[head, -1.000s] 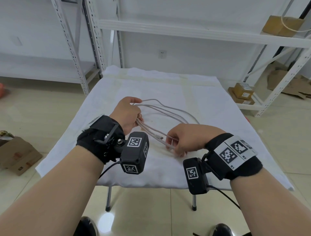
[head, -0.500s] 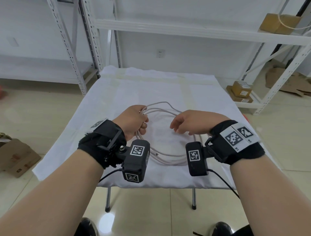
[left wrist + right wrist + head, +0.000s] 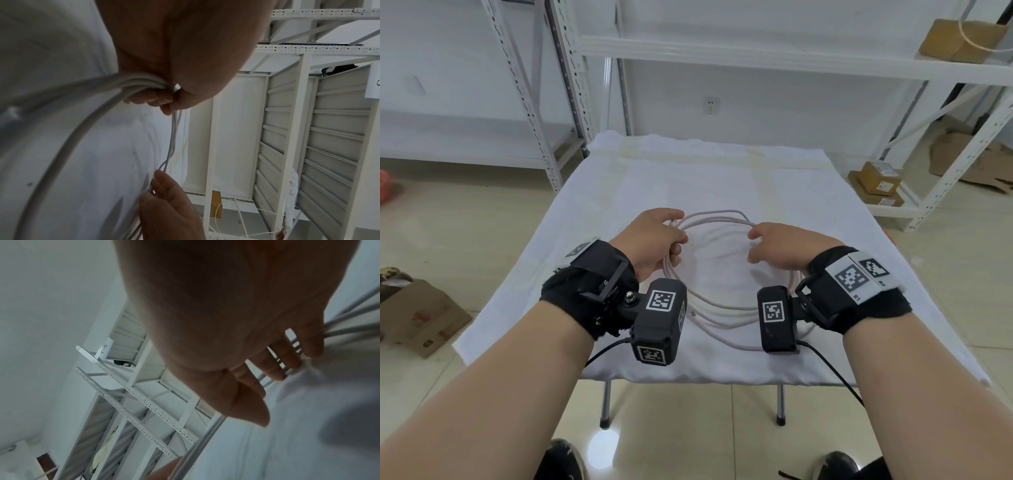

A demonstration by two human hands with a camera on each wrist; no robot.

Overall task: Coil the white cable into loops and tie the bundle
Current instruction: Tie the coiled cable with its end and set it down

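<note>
On the white-clothed tabletop (image 3: 825, 192) | one white cable (image 3: 717, 310) lay in several round loops, near the front edge | left hand (image 3: 654, 240) gripped the gathered strands at the coil's left side | right hand (image 3: 782, 245), fingers loosely spread, rested on the right side | bare cloth lay beyond the coil.

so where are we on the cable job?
Coiling looks mostly done: the cable lies in several round loops on the table. In hand: the left hand grips the gathered strands at one side, and the right hand has relaxed fingers over the opposite side, with no clear grip. Left: tying the bundle; no wrap or knot shows yet.
</note>
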